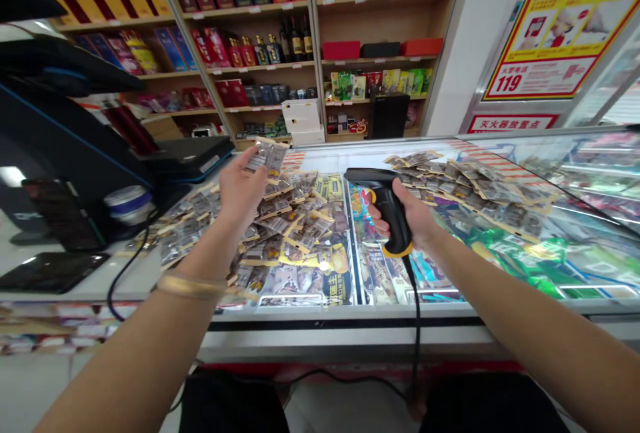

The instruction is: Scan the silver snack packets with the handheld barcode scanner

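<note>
My left hand [243, 186] is closed on a small clear snack packet [270, 154] with tan ends, raised above a loose pile of similar packets [305, 226]. In my right hand [413, 213] is a black barcode scanner [393, 209] with yellow trim, gripped round its handle, its head facing left toward the raised packet. From the scanner's base a black cable [417, 326] hangs down over the front edge. A second pile of packets [475, 186] lies beyond my right hand. Both piles rest on the glass top of a chest freezer [357, 266].
At the left stand a dark checkout machine [60, 119], a phone [65, 213], a roll of tape [129, 203] and a black tablet-like slab [50, 271]. Shelves of boxes and bottles [295, 39] line the back wall. Frozen goods [530, 259] show through the freezer glass.
</note>
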